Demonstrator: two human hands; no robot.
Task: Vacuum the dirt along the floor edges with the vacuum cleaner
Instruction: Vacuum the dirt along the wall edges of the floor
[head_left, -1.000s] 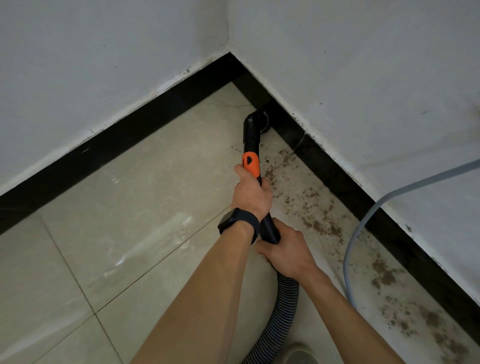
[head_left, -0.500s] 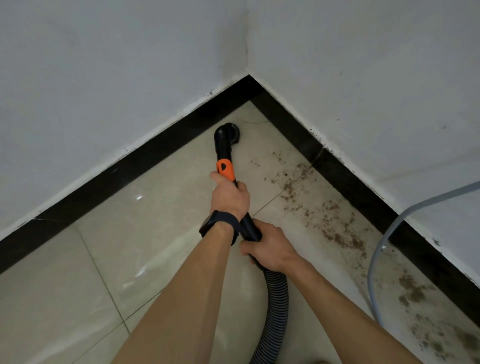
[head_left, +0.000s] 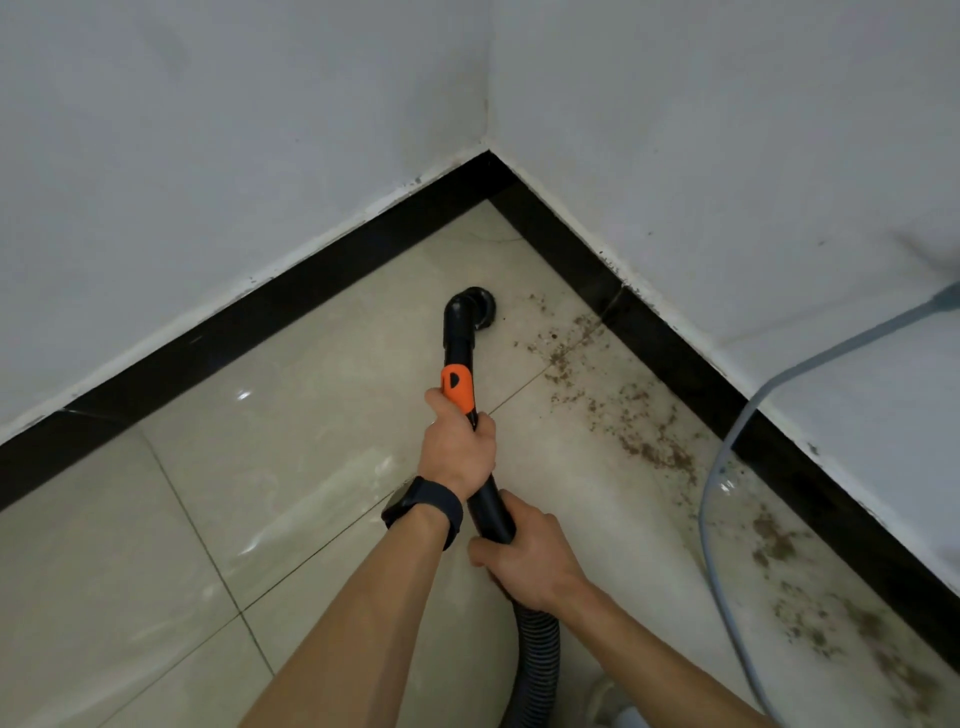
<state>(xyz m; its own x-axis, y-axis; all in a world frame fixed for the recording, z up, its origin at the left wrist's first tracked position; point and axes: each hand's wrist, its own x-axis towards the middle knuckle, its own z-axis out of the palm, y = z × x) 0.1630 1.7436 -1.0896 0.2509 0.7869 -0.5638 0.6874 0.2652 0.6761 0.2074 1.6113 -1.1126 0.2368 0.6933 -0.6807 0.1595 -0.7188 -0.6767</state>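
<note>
The left hand (head_left: 457, 447) is wrapped round the vacuum cleaner's black tube (head_left: 460, 343), fingers curled about it just below an orange collar (head_left: 457, 387), with the thumb lying against that collar. A dark watch (head_left: 423, 506) sits on that wrist. Just behind it, the right hand (head_left: 530, 561) grips the lower end of the same tube, fingers closed round it where the rigid part gives way to a black ribbed hose (head_left: 537, 660) that runs down out of view at the bottom edge.

The tube is glossy black and slim, ending in a bent elbow with a round nozzle (head_left: 475, 309) resting on the floor (head_left: 311, 415). The nozzle sits near the corner of the room, a little out from both stretches of black skirting (head_left: 675, 364).

To the right of the nozzle, brown crumbly dirt (head_left: 649, 441) lies scattered in a band along the right-hand skirting, thickening toward the lower right. The floor is pale, shiny tile with thin dark grout lines. A grey cable (head_left: 717, 519) hangs down the white wall (head_left: 208, 156) on the right and trails across the dirty strip of floor.
</note>
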